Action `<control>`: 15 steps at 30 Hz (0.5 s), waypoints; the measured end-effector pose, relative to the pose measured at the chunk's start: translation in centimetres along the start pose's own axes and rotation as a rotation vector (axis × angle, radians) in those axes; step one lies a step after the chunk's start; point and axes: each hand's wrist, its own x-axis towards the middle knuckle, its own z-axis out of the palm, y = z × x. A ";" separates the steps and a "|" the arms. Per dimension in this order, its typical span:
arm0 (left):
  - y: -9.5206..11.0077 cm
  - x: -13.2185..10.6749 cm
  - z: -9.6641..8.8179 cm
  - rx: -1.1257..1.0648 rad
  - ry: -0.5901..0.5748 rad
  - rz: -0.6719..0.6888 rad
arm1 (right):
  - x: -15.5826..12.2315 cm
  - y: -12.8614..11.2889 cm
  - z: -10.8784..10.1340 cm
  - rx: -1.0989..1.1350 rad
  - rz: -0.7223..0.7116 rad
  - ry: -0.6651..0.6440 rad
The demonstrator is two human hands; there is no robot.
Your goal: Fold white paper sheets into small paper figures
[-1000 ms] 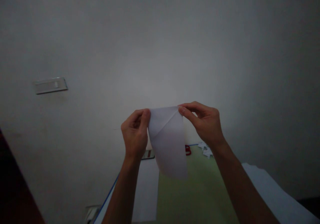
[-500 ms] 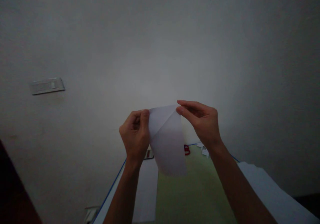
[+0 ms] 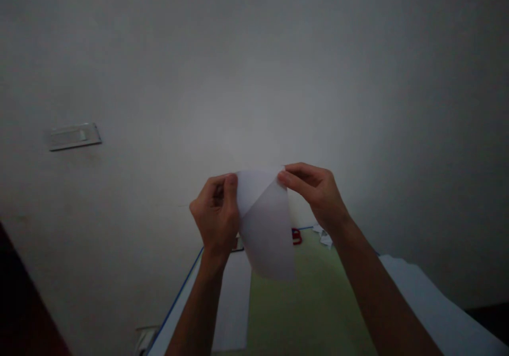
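Note:
A white sheet of paper point(image 3: 268, 234) hangs upright in the air between my hands, its upper left part folded over along a diagonal edge. My left hand point(image 3: 217, 210) is closed on the paper's left edge, thumb in front. The thumb and fingers of my right hand point(image 3: 314, 192) pinch the upper right corner, where the diagonal edge ends. Below the fold the single layer curves down over the table. The fingers behind the paper are partly hidden.
On the green table top point(image 3: 306, 308) lie a white paper strip point(image 3: 234, 303), red scissors handles point(image 3: 296, 236) and paper scraps point(image 3: 325, 238). A large white sheet point(image 3: 429, 297) covers the right side. Behind stands a grey wall point(image 3: 254, 80) with a switch plate point(image 3: 75, 136).
My right hand has shifted slightly left and now pinches the paper's corner more closely. The folded flap bulges a little more. My left hand has stayed in place.

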 end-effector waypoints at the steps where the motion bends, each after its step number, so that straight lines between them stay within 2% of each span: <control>1: 0.0 0.0 0.0 0.002 0.005 -0.003 | 0.0 0.1 0.0 -0.008 0.002 0.016; 4: -0.1 0.0 0.0 0.006 0.016 -0.003 | 0.1 0.4 0.1 -0.032 -0.017 0.056; 15: 0.0 0.1 0.0 -0.018 -0.028 0.012 | 0.1 0.7 0.0 -0.034 -0.060 0.078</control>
